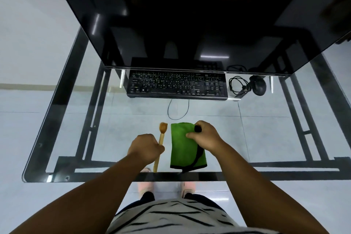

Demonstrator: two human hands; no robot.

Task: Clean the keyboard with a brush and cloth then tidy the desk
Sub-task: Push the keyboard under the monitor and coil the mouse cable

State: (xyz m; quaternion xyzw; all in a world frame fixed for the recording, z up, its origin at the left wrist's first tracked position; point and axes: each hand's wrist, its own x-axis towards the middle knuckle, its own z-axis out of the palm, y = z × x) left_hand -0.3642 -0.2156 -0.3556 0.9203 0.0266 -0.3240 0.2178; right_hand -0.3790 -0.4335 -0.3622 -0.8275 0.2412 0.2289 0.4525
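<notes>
Left hand (145, 148): my fingers curl round the wooden brush (161, 143) near the front edge of the glass worktop (76, 119).
Right hand (204, 138): my fingers pinch the folded green cloth (182, 150), lying just beside the brush.
Keyboard (177, 85): at the back edge under the monitor (180, 15), untouched.
Progress: I judge cleaning has not begun; brushing, wiping and tidying remain.
Room: bare glass between tools and keyboard; mouse (259, 86) at the right.

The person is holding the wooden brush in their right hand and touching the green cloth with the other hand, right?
Not quite. The head view shows the wooden brush in the left hand, fingers curled round its handle. It is the right hand that rests on the green cloth. The rest is correct: one hand holds the brush and the other touches the cloth.
</notes>
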